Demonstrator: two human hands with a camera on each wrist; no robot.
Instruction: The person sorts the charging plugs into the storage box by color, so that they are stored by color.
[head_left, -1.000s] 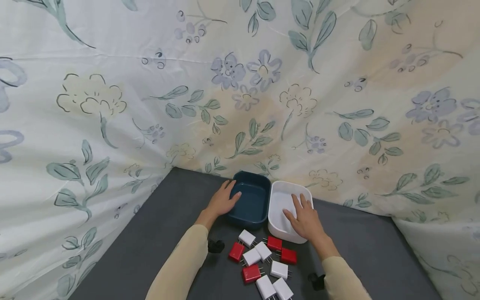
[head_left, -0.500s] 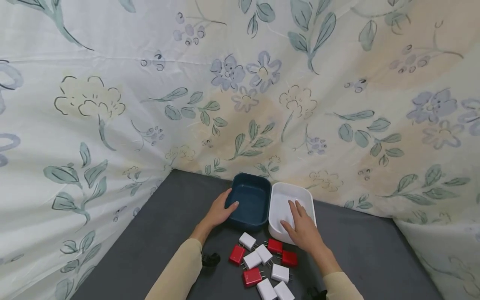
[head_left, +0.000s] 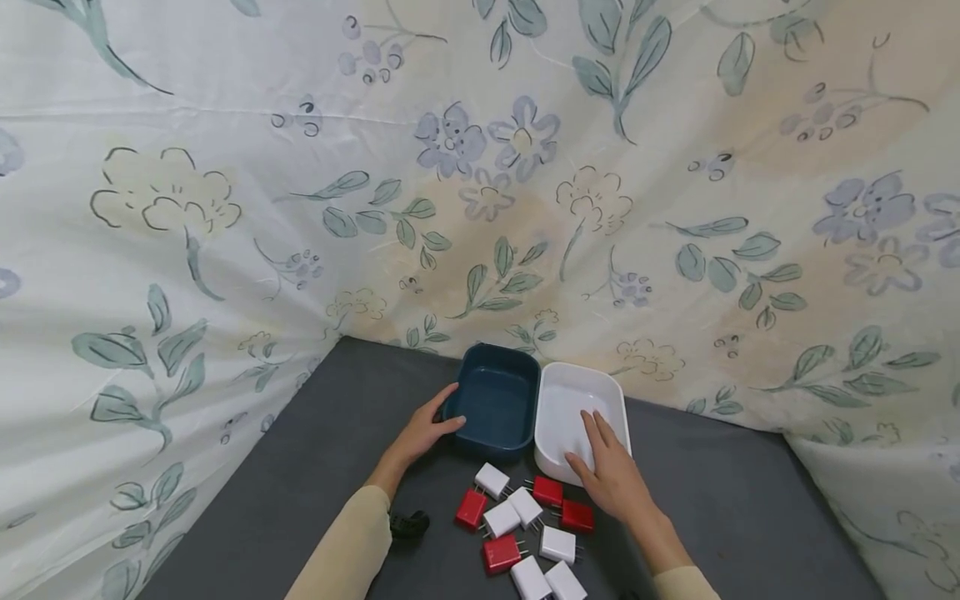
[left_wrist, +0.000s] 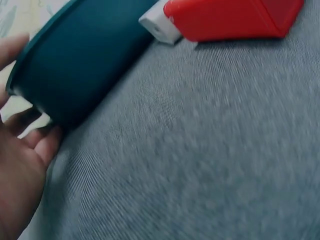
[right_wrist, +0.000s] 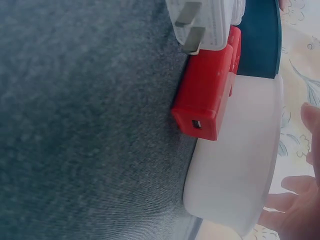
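Observation:
My left hand is at the left side of a dark blue rectangular container. Its thumb lies near the rim and its fingers are by the outer wall; in the left wrist view, fingertips of this hand appear to touch the wall low down. Fingers spread and loose, my right hand is over the near right part of a white container. Both containers look bare inside. Red chargers and white chargers, with metal prongs, lie loosely grouped in front of them.
A dark grey cloth surface lies under everything. Floral fabric hangs behind and along the sides, close behind the containers. The two containers stand side by side, touching or nearly so.
My left hand has drawn back to the left and towards me, its thumb moving off the blue container's inside. My right hand has shifted slightly nearer to me. The chargers stay put.

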